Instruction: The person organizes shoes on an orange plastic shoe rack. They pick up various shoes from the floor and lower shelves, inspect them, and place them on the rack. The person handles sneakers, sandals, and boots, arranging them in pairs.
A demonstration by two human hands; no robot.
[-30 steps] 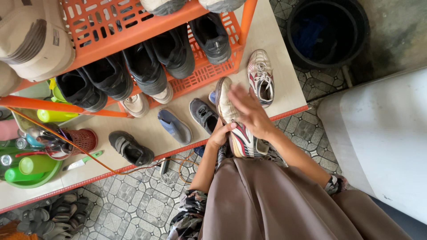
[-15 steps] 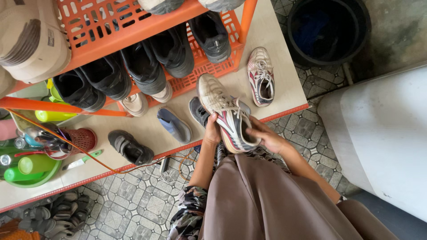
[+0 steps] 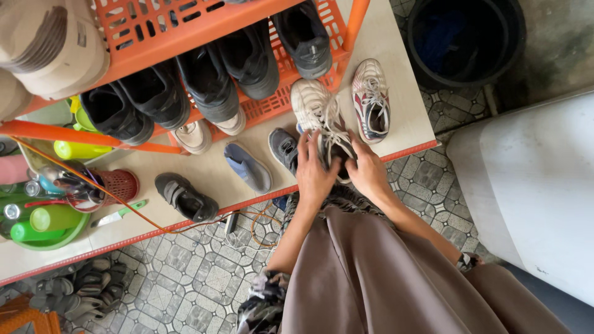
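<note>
A worn white sneaker with laces [image 3: 318, 111] rests upright on the pale platform [image 3: 216, 179], its toe near the orange shoe rack [image 3: 272, 105]. My left hand [image 3: 314, 170] grips its heel from the left. My right hand [image 3: 366, 170] holds the heel from the right. Its matching white sneaker with red and dark stripes [image 3: 371, 102] lies just to the right. A dark grey sneaker [image 3: 282, 148] sits beside my left hand.
The rack holds several black shoes [image 3: 210, 83]. A blue-grey slip-on [image 3: 247, 167], a dark sandal [image 3: 185, 196] and a beige shoe [image 3: 193, 136] lie on the platform. A red basket [image 3: 117, 184] and green bottles [image 3: 49, 219] sit left. A black bucket [image 3: 467, 40] and white tub [image 3: 532, 185] stand right.
The white sneaker was lifted and turned in both hands, then lowered onto the platform next to its pair. Both hands moved to its heel.
</note>
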